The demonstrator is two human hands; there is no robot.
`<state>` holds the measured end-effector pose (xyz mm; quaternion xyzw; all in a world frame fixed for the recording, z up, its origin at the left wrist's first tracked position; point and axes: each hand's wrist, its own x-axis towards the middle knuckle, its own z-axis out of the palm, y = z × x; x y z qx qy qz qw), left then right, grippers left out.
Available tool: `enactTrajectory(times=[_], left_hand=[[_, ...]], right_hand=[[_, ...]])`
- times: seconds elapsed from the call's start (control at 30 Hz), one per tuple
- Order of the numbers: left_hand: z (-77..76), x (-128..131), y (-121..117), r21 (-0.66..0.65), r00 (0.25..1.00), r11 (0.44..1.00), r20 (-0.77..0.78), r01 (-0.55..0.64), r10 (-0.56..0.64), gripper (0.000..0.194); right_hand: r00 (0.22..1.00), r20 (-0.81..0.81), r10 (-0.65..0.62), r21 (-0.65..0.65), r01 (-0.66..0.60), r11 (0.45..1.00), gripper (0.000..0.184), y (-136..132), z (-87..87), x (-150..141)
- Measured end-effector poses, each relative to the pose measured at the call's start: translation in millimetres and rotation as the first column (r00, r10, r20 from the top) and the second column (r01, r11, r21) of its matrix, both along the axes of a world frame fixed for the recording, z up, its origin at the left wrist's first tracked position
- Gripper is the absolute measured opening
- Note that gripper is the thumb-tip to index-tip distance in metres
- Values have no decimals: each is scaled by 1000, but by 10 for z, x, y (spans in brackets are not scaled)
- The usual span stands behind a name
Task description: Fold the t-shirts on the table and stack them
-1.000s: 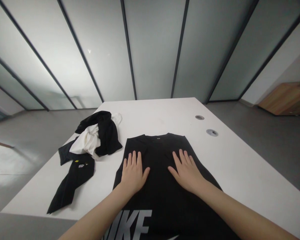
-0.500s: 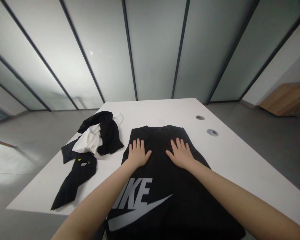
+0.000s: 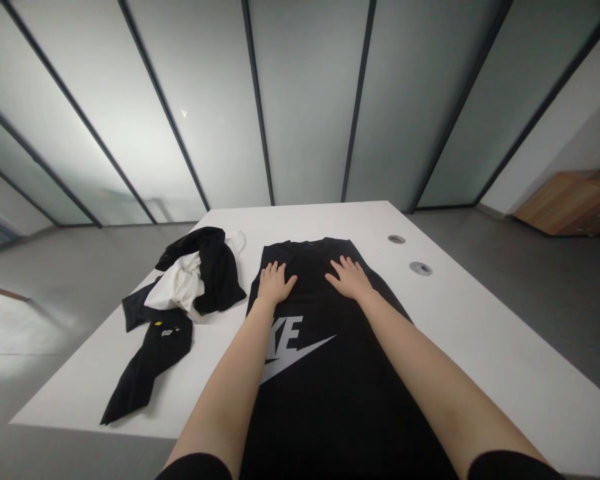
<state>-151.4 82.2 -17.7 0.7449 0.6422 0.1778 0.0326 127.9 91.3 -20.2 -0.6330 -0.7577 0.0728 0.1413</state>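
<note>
Under both hands (image 3: 276, 282) (image 3: 347, 278), shirt (image 3: 305, 400), collar (image 3: 307, 243) away

Head-worn camera looks forward and down onto the black shirt (image 3: 325, 407).

Black sleeves (image 3: 195, 468) above bare forearms (image 3: 220, 393)

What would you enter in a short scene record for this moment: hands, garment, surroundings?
Left hand: flat on the black Nike top, below the neckline
Right hand: flat on the same top, level with the left
Garment: lying spread out, logo partly behind the left forearm
Beside it: crumpled black and white clothes, black garment with a small yellow label
Surface: white table with two round grommets
Background: wooden cabinet
</note>
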Motion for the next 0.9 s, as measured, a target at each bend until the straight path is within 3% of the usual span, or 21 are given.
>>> enactTrajectory(times=[0.1,0.17,0.23,0.27,0.33,0.4,0.43,0.6,0.77,0.9], left_hand=[[-4,-102,-10,120,997,992,77,-32,23,46],[9,-164,-15,158,992,985,112,-71,53,40],[27,-205,-14,140,987,985,132,-105,86,36],[36,-216,-12,121,985,986,138,-116,99,35],[49,-227,-5,85,983,988,145,-129,116,33],[59,-227,2,72,981,989,154,-132,120,31],[64,-226,4,75,980,989,159,-131,118,30],[98,-202,-3,133,969,984,234,-117,84,26],[95,-163,-6,17,938,995,338,-94,83,27],[64,-167,14,-15,934,996,346,-91,91,28]], right_hand=[[958,-286,23,137,17,990,54,-4,-86,140],[866,-500,27,216,94,972,46,-5,-134,263],[730,-683,3,204,186,961,37,6,-158,372],[623,-782,-28,152,232,961,31,18,-159,415],[324,-939,-112,-9,305,952,21,51,-143,479],[41,-985,-170,-147,325,934,13,87,-109,535],[-50,-982,-183,-189,323,927,10,102,-90,569],[-249,-942,-226,-291,267,919,8,110,-5,792],[-507,-817,-276,-397,147,906,8,81,28,882],[-496,-824,-274,-406,180,896,8,88,37,839]])
